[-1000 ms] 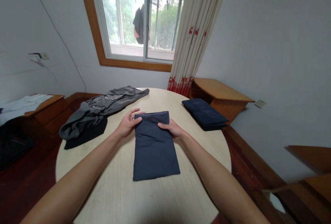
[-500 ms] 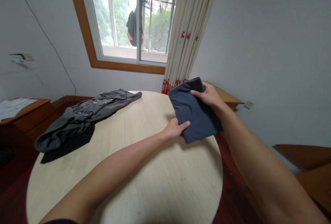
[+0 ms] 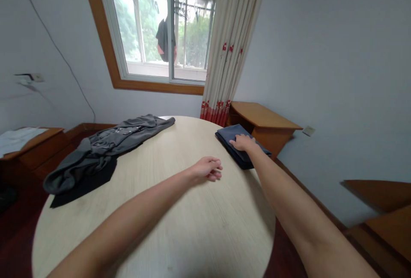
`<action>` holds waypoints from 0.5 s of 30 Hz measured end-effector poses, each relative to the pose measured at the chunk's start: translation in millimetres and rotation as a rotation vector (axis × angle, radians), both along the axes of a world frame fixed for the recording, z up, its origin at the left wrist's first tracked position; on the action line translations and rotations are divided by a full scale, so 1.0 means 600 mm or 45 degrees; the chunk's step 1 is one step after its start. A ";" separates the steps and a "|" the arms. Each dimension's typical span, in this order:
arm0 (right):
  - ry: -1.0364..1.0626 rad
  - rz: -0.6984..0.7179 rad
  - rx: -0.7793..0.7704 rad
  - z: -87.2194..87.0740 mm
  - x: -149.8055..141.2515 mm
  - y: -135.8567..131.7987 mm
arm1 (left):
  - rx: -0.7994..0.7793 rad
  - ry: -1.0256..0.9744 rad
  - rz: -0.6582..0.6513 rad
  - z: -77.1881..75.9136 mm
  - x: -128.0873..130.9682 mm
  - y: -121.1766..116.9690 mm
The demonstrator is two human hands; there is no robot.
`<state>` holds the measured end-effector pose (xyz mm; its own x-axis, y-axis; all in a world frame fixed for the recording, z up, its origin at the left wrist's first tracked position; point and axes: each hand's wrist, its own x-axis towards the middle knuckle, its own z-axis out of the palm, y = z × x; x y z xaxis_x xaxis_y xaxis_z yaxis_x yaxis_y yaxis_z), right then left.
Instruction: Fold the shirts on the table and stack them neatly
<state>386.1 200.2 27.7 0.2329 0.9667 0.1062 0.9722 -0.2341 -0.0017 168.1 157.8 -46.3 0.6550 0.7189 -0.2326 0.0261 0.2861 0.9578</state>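
Observation:
A folded blue-grey garment (image 3: 231,132) lies at the right far edge of the round table, on top of a folded black cloth (image 3: 241,161). My right hand (image 3: 244,143) rests on the garment from above, fingers stretched out over it and not gripping. Nothing is in my left hand (image 3: 207,169), which hovers over the table left of and nearer than the stack, its fingers loosely bent and a little apart. Across the table's left side is spread a dark grey hooded jacket (image 3: 117,134), with a black cloth (image 3: 93,184) sticking out from under it.
The pale round table (image 3: 180,222) fills the middle. A wooden cabinet (image 3: 261,115) stands behind its right side, and a low wooden stand (image 3: 35,152) with white cloth is at the left. A window (image 3: 154,25) and a patterned curtain (image 3: 229,47) are at the back.
The folded blue-grey garment, held in both hands before, has come down onto the black cloth at the right. My left hand has let go and drawn back toward me.

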 end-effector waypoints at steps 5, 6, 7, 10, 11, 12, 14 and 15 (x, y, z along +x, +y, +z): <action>0.020 0.293 0.086 -0.019 -0.141 -0.046 | 0.785 0.537 0.272 0.034 -0.210 0.031; 0.077 0.382 0.073 -0.027 -0.172 -0.054 | 0.932 0.677 0.371 0.038 -0.247 0.037; 0.132 0.453 0.049 -0.036 -0.201 -0.062 | 1.048 0.814 0.470 0.041 -0.281 0.042; 0.245 0.575 -0.032 -0.072 -0.266 -0.083 | 1.238 1.121 0.736 0.040 -0.364 0.044; 0.267 0.592 -0.036 -0.085 -0.278 -0.088 | 1.273 1.189 0.801 0.038 -0.385 0.041; 0.286 0.602 -0.021 -0.098 -0.286 -0.092 | 1.309 1.240 0.850 0.036 -0.403 0.037; 0.326 0.613 0.038 -0.123 -0.287 -0.096 | 1.382 1.324 0.909 0.034 -0.430 0.031; 0.349 0.623 0.064 -0.134 -0.283 -0.096 | 1.410 1.367 0.946 0.034 -0.440 0.030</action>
<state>216.3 142.7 -52.8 -0.2158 0.9643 0.1534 0.9299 0.2509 -0.2690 -95.9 175.6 -25.7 0.0252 0.8827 0.4692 0.9198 -0.2043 0.3351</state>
